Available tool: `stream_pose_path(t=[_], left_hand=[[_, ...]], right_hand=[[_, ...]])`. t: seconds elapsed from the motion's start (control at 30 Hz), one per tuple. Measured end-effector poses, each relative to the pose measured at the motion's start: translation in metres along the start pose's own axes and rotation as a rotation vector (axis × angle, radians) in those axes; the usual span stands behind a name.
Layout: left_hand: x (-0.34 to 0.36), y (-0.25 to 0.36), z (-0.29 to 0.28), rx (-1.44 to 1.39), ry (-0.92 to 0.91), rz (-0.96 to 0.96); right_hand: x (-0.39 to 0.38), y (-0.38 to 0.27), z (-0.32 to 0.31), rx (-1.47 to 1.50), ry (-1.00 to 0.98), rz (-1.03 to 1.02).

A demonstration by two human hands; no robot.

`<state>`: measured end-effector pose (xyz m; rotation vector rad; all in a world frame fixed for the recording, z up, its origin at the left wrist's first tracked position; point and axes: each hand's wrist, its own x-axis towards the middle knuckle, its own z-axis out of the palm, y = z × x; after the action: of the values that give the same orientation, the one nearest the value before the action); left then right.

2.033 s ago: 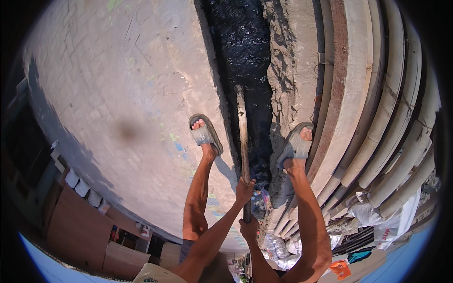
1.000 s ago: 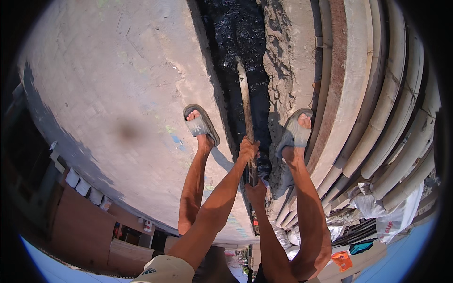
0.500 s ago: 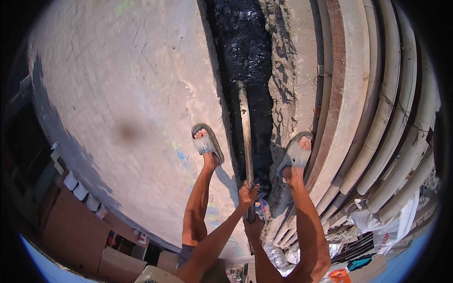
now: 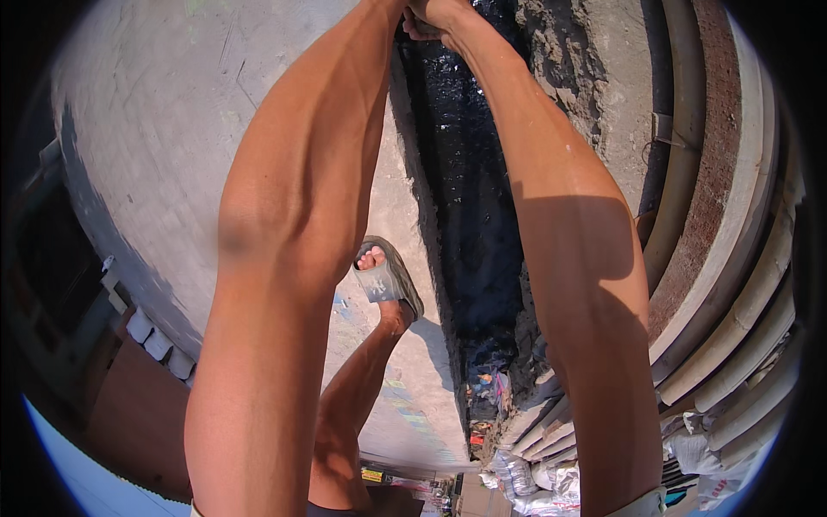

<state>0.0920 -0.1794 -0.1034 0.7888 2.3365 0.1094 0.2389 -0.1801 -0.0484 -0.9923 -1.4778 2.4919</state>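
while right hand (image 4: 438,17) is hovering curled, right of pavement (image 4: 284,52), contents unseen, left hand is lying beyond view, state unknown; dark channel (image 4: 472,215) is running alongside; overreaching could be sliding sandal (image 4: 386,281) in.

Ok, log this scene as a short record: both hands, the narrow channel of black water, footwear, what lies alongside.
Left hand: out of view past the upper edge.
Right hand: at the upper edge, fingers curled; any held thing unclear.
Channel: between pale concrete paving and a rough-edged grey ledge; coloured litter at its lower end in the picture.
Footwear: grey slide sandal on the left foot, on the paving.
Alongside: long round tan poles, right of the ledge.
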Motion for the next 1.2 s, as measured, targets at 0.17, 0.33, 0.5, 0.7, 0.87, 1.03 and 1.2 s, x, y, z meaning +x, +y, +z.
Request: stream_pose_path(t=[0.17, 0.33, 0.5, 0.7, 0.87, 1.03, 1.2], left_hand=[[-0.041, -0.019, 0.035, 0.183, 0.056, -0.015], [-0.176, 0.015, 0.064, -0.249, -0.152, -0.297], [-0.239, 0.002, 0.098, -0.364, -0.286, -0.439], [-0.420, -0.005, 0.178, -0.880, -0.522, -0.639], [-0.614, -0.035, 0.247, -0.776, -0.580, -0.724], [-0.698, -0.036, 0.245, -0.924, -0.466, -0.695], [-0.564, 0.008, 0.147, -1.118, -0.419, -0.678]], right_hand=[[-0.034, 0.031, 0.054, -0.034, 0.394, 0.371], [-0.157, 0.067, 0.053, 0.073, 0.413, 0.548], [-0.283, 0.118, 0.083, 0.014, 0.510, 0.578], [-0.520, 0.152, 0.127, 0.042, 0.574, 0.797], [-0.657, 0.126, 0.175, -0.170, 0.599, 0.994], [-0.719, 0.114, 0.193, -0.211, 0.603, 1.043], [-0.592, 0.086, 0.140, -0.135, 0.609, 0.779]])
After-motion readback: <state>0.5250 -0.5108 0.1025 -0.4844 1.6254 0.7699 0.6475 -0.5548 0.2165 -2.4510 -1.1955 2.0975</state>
